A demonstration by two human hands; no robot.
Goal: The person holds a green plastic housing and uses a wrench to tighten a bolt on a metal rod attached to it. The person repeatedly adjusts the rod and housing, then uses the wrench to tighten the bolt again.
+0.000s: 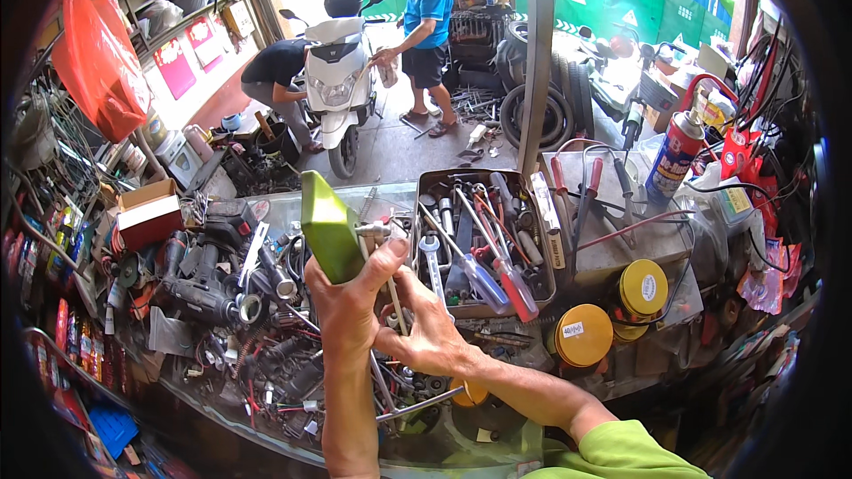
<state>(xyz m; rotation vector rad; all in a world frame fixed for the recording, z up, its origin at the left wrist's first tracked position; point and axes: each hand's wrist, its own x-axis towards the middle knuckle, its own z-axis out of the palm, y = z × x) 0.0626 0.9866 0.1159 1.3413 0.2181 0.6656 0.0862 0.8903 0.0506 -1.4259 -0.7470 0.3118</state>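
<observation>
My left hand [344, 302] is raised above the cluttered workbench, its fingers wrapped round a lime-green, block-shaped part [333, 223]. A thin pale rod [388, 288] with a metal fitting at its top runs down beside the green part, between my two hands. Close on the right, my right hand [428, 324] has curled fingers, with thumb and fingertips pinched at the rod's lower end. My fingers partly cover both things, so how the rod meets the green part cannot be seen.
Beyond my right hand stands a metal tray [550, 270] of screwdrivers and wrenches. Yellow round tins [583, 335] and a spray can [676, 155] are further right. Loose parts and a power drill [200, 293] crowd the left. Two people work by a white scooter [335, 80].
</observation>
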